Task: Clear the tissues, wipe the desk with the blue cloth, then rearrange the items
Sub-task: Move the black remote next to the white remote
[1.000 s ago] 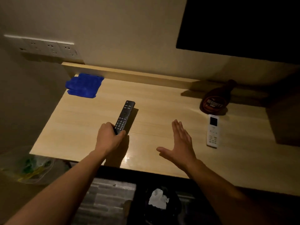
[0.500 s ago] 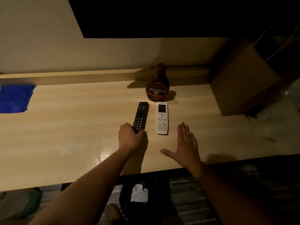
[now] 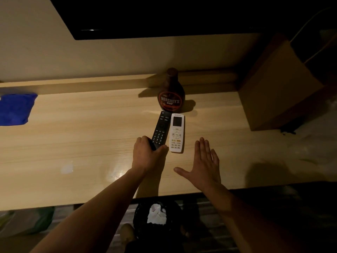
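Step in hand: I judged this to be the rearranging, with me lining up the black remote [image 3: 160, 129] beside the white remote [image 3: 176, 133] at the centre of the frame.

Left hand: my left hand [image 3: 146, 154] was clenched around the near end of the black remote, thumb on its right edge.

Right hand: my right hand [image 3: 205, 161] was spread flat with nothing in it, lower right of centre, just beside the white remote's near end but apart from it.

Black remote: its far end leaned right and met the white remote near the top; the near ends stood slightly apart, so the two were not parallel.

Doing it well: I reckoned the near end wanted swinging right until the long edges ran together, pressed lightly so the white one did not skid toward the syrup bottle [image 3: 171, 94] just above them.

Blue cloth: the blue cloth [image 3: 15, 109] lay at the left edge of the frame on the desk [image 3: 82, 139], well apart from my hands.

Tissues: white tissue [image 3: 156, 214] sat in the dark bin [image 3: 138, 220] at the bottom centre, under the desk's edge; none showed on the desk.

Risk: a quick shove could have knocked the bottle.
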### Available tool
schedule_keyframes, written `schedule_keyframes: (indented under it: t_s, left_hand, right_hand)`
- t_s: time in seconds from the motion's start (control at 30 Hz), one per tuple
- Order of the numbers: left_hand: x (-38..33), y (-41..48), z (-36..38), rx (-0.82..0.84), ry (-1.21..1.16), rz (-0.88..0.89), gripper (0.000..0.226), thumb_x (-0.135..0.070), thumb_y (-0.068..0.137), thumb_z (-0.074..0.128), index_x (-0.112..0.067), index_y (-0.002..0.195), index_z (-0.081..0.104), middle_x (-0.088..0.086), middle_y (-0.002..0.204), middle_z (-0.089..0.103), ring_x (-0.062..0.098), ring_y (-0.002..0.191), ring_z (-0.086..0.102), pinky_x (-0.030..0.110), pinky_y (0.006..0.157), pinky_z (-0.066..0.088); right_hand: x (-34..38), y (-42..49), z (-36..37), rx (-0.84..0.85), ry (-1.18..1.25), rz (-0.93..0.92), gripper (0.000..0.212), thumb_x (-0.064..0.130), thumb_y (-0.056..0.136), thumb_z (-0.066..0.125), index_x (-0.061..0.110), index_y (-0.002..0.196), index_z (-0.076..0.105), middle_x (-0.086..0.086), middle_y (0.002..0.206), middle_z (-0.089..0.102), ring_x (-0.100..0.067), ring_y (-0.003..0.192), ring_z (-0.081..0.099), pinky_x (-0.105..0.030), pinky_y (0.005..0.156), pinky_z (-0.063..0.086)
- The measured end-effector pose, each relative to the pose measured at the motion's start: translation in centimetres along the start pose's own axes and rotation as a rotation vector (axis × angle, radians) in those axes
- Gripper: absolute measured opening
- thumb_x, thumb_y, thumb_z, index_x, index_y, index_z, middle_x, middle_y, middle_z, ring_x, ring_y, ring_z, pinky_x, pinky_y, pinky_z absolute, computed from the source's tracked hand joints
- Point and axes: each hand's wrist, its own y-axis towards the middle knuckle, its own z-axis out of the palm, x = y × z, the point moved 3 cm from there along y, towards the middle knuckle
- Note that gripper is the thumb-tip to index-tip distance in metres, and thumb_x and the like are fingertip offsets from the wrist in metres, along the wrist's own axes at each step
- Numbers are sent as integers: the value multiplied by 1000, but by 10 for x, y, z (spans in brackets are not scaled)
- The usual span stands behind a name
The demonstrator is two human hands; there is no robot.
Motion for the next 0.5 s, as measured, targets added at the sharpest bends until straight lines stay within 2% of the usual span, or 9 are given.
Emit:
schedule_keyframes:
  t_s: [0.13,0.2,0.4,0.5]
  left_hand:
    - [4,-8,-20,-31,-19,0,59,-56,84,79,-12,118,59,1,111,55,19,102,56,36,85,54]
    - [14,-16,-39,-63,-36,-19,63,-57,87,76,-8,124,60,4,115,58,21,105,58,37,88,53]
    - [79,-40,-120,-223,3,-112,60,-55,93,69,-6,126,62,12,122,62,29,114,59,45,97,50]
    - [125,-44,-169,-290,63,-164,57,-53,95,66,-6,128,62,15,127,60,33,120,55,47,98,46]
  right_hand:
    - [1,-1,-6,30,31,-9,139,103,67,27,13,162,-17,-8,169,-27,-21,156,-24,-44,128,-5]
    - [10,-5,-15,16,28,-58,135,100,69,28,14,162,-17,-6,169,-28,-20,156,-25,-42,128,-5]
    - [96,0,-48,-83,83,-283,123,95,77,32,21,164,-12,2,171,-19,-15,158,-17,-41,129,2]
    - [158,8,-53,-72,117,-351,117,89,82,39,22,164,-11,6,171,-20,-10,156,-21,-36,127,-6]
